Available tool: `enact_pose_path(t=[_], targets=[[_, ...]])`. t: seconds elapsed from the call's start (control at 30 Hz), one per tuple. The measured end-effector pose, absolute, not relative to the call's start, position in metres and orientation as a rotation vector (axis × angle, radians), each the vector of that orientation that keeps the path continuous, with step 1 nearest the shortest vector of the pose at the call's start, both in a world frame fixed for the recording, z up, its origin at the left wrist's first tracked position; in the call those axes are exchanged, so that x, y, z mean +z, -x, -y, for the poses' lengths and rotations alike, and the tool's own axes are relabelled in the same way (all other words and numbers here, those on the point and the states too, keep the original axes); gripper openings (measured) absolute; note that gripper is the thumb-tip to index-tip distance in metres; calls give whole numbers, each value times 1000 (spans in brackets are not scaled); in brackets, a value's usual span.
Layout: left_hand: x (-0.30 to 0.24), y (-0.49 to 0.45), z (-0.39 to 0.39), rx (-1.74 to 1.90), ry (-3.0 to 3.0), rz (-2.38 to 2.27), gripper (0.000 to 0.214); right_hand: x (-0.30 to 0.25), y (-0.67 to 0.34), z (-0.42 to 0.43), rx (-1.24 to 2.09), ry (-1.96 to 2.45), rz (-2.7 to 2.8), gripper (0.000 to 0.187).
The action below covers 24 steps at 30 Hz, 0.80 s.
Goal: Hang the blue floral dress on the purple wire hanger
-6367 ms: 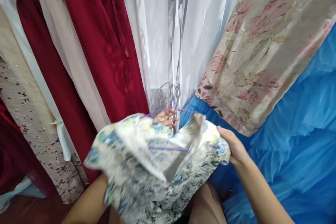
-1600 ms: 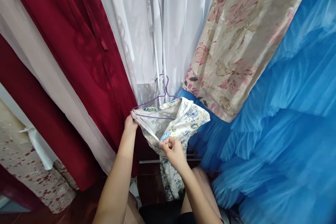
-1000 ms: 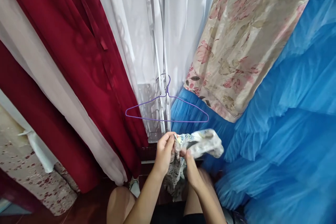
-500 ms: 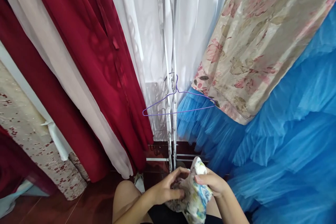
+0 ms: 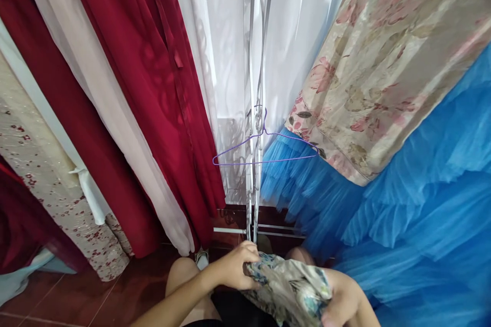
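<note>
Low in the view, over my knees, I hold a bunched floral garment (image 5: 287, 286), white with blue and yellow flowers. My left hand (image 5: 233, 265) pinches its near-left edge with curled fingers. My right hand (image 5: 345, 304) grips its right side, partly covered by the cloth. Above, an empty purple wire hanger (image 5: 264, 150) hangs by its hook on a silver rack post (image 5: 255, 87), well clear of both hands.
Dark red dresses (image 5: 146, 87) and a pale pink one (image 5: 95, 97) hang at left. White sheer fabric (image 5: 226, 61) hangs behind the post. A beige rose-print dress (image 5: 383, 71) and blue tulle (image 5: 422, 204) fill the right. Below is a red-brown floor (image 5: 76, 301).
The floral garment came off the purple hanger, which now hangs bare. Both hands drew the garment down to my lap and bunched it.
</note>
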<state>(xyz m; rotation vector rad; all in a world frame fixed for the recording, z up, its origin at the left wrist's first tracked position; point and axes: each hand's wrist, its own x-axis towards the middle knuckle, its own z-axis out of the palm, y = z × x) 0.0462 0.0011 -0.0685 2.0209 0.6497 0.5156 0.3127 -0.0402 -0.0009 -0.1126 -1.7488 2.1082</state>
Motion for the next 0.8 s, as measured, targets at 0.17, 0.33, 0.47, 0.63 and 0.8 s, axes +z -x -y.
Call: enact_pose_path(t=[0.17, 0.33, 0.47, 0.63, 0.8], targets=[[-74, 17, -50, 432, -2420, -828, 24, 18, -361, 50, 1876, 613, 1608, 59], [-26, 79, -111, 490, -2470, -1278, 23, 36, -355, 10, 1341, 1198, 1595, 26], [31, 93, -154, 720, -2402, -1474, 26, 52, -336, -59, 786, 1181, 1572, 50], [84, 76, -184, 1056, -2289, -1245, 31, 66, -336, -140, 368, 1309, 1607, 60], [116, 19, -178, 1187, -2274, -981, 22, 42, -333, -155, 274, 1467, 1599, 22]])
